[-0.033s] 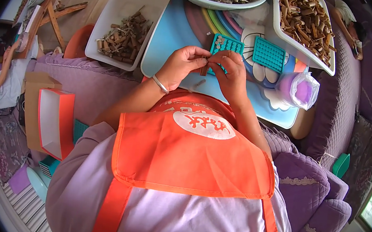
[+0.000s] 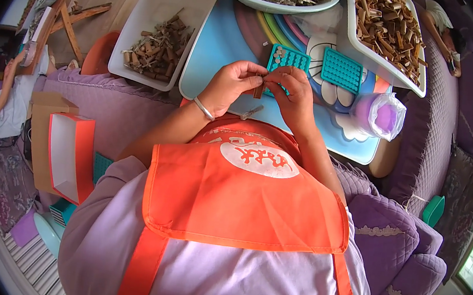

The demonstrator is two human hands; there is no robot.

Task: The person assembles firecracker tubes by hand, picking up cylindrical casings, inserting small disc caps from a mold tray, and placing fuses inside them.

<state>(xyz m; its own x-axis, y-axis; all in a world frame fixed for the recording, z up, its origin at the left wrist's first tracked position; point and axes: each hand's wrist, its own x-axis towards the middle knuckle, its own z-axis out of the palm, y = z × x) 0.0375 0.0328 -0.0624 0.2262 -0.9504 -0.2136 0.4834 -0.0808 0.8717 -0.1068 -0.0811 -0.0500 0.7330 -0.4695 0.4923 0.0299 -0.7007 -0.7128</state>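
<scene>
Above the table's near edge my hands meet, fingertips pinched together. Between them is a small brown rolled piece, its lower end showing. My left hand has thumb and forefinger closed at its top; my right hand pinches beside it, finger ends partly hidden. Just below lies a thin greyish wispy strip, close to the apron. Behind my fingers sits a teal tray with round cells, several small grey discs at its left corner. A second teal tray lies to its right.
A white bin of similar brown pieces stands left. A basin of grey shreds and a white bin of brown pieces stand at the back. A bag-lined purple tub is on the right. Another person sits far left.
The wispy strip, a blur below my hands before, now shows clearly on the table. My hands have barely moved and keep their pinch.
</scene>
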